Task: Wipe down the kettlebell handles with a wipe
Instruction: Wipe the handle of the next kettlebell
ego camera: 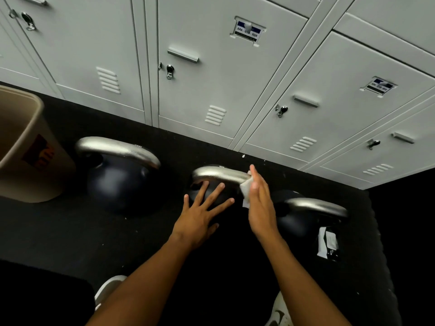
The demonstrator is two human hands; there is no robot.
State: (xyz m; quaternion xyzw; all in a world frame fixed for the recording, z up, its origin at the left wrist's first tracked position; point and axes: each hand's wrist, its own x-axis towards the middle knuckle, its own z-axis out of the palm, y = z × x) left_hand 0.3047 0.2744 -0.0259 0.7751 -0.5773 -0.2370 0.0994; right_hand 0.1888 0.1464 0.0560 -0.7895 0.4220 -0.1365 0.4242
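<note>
left hand (200, 214) flat with fingers spread on the middle kettlebell (211, 194) | right hand (259, 201) presses a white wipe (246, 188) around the right end of its handle (221, 174) | lockers (211, 78) behind the kettlebell

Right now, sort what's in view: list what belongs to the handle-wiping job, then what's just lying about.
Belongs to the job:
middle kettlebell
left kettlebell
right kettlebell
wipe, in right hand
left hand, flat on middle kettlebell

Just lying about:
beige bin
lockers
wrapper on floor
</note>
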